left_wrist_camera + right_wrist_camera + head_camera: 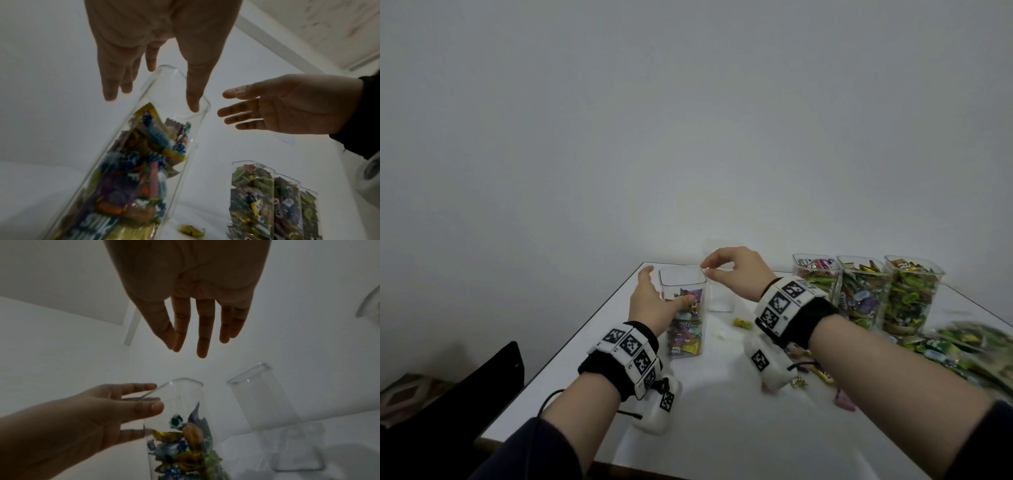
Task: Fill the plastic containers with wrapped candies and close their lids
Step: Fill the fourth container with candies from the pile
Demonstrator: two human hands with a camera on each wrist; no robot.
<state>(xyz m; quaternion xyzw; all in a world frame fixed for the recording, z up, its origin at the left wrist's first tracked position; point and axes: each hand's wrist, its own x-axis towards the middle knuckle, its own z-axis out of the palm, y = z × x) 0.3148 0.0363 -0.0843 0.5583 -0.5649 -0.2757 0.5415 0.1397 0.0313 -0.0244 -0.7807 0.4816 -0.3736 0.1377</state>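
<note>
A tall clear container [685, 329] stands on the white table [722, 428], about two thirds full of wrapped candies [144, 162], with no lid on it. My left hand [661, 291] is at its left side. The thumb [193, 104] lies on the front wall and the straight fingers [141, 386] reach past the rim. My right hand [722, 270] hovers just right of the rim, with its fingers [201, 345] loose and nothing in them. Behind it stands an empty clear container [719, 298].
Three filled lidless containers [863, 291] stand in a row at the back right, with a heap of loose candies [962, 346] in front of them. A yellow candy [743, 322] lies mid-table. A black chair [493, 383] stands off the table's left edge.
</note>
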